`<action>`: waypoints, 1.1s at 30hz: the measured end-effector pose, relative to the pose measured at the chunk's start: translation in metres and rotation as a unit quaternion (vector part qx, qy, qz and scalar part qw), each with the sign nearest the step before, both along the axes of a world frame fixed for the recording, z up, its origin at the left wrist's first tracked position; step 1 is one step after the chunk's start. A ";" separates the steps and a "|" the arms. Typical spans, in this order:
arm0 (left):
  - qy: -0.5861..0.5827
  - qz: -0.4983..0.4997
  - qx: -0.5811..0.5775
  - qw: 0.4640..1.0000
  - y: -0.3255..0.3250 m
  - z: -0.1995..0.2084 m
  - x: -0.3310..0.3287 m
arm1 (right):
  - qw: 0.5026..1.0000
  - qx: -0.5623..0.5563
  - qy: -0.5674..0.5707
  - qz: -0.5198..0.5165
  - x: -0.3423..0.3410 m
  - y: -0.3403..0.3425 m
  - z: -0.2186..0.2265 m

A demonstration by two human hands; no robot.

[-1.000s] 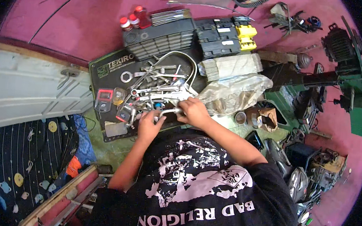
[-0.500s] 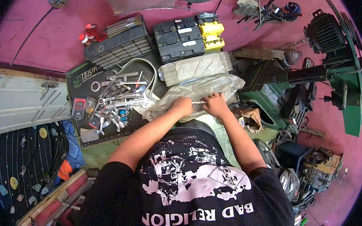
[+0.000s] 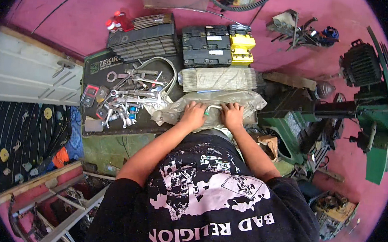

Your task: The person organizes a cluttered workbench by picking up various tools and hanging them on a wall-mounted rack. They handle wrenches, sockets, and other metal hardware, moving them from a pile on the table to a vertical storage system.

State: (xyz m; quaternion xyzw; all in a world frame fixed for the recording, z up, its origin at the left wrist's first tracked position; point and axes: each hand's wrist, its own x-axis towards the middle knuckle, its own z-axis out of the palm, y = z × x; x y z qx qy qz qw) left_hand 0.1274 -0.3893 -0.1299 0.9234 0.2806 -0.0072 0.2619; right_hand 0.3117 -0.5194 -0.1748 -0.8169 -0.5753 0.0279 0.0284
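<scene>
A long package in crumpled, cloudy plastic wrapping (image 3: pixel 247 99) lies across the bench's front edge, before my body. My left hand (image 3: pixel 194 115) grips the near side of this wrapping with curled fingers. A short way to its right, my right hand (image 3: pixel 231 116) also has bent fingers closed over the plastic. Between the hands a thin white strip (image 3: pixel 213 107) bows upward in a small loop, with a green bit beside my left thumb. Whether either hand holds the strip's ends is hidden. Just beyond lies a stack of pale, ridged sheets (image 3: pixel 226 79), partly covered by the plastic.
Left of the package, spanners (image 3: pixel 135 96) and other metal tools lie heaped on the dark bench mat (image 3: pixel 99 79). Black and yellow batteries (image 3: pixel 215 48) stand behind, near a dark ribbed case (image 3: pixel 143 41). A green machine (image 3: pixel 288 123) stands close on the right.
The white strip, nearly straight between the hands before, now bows into a loop. My fingers lie farther forward over the plastic. The whole view has shifted and tilted.
</scene>
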 end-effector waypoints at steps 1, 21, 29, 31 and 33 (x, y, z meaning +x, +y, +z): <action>-0.031 -0.008 -0.021 0.999 0.001 0.006 -0.008 | 1.000 -0.001 0.013 -0.001 0.000 0.000 0.001; 0.054 0.441 0.040 0.895 0.070 -0.027 -0.304 | 0.936 0.077 0.136 0.316 -0.241 0.152 0.076; 0.046 0.315 0.057 0.946 0.094 -0.035 -0.340 | 0.904 -0.061 0.065 0.419 -0.344 0.245 0.051; -0.023 0.306 0.025 0.951 0.102 0.001 -0.352 | 0.896 -0.022 0.068 0.438 -0.341 0.252 0.052; -0.053 0.245 0.009 0.968 0.112 0.018 -0.372 | 0.883 -0.014 0.092 0.461 -0.340 0.256 0.063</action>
